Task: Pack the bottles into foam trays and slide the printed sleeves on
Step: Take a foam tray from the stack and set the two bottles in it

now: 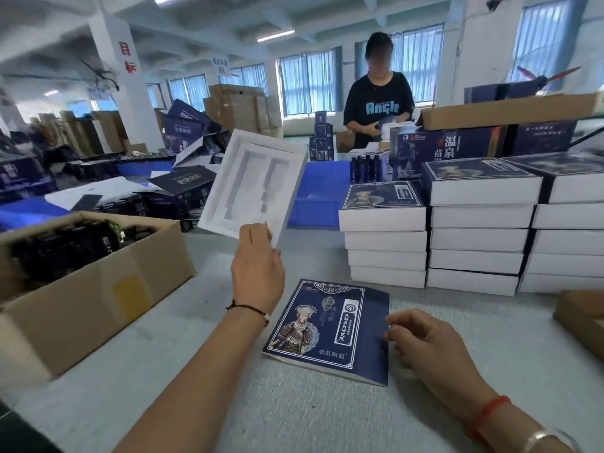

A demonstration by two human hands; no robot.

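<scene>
My left hand [258, 259] grips the near edge of a white foam tray [251, 184] and holds it tilted up above the table; its two bottle-shaped recesses hold nothing. A flat dark-blue printed sleeve [330, 331] lies on the grey table in front of me. The fingertips of my right hand [425, 344] touch the sleeve's right edge, fingers loosely bent. Dark bottles [364, 168] stand in a row at the back of the table. More dark bottles fill an open cardboard box [81, 279] on the left.
Stacks of white trays with blue sleeves [474, 223] fill the right side. A blue bin [320, 197] sits behind the lifted tray. Another cardboard box [581, 318] pokes in at the right edge. A person in a black shirt [379, 106] works across the table.
</scene>
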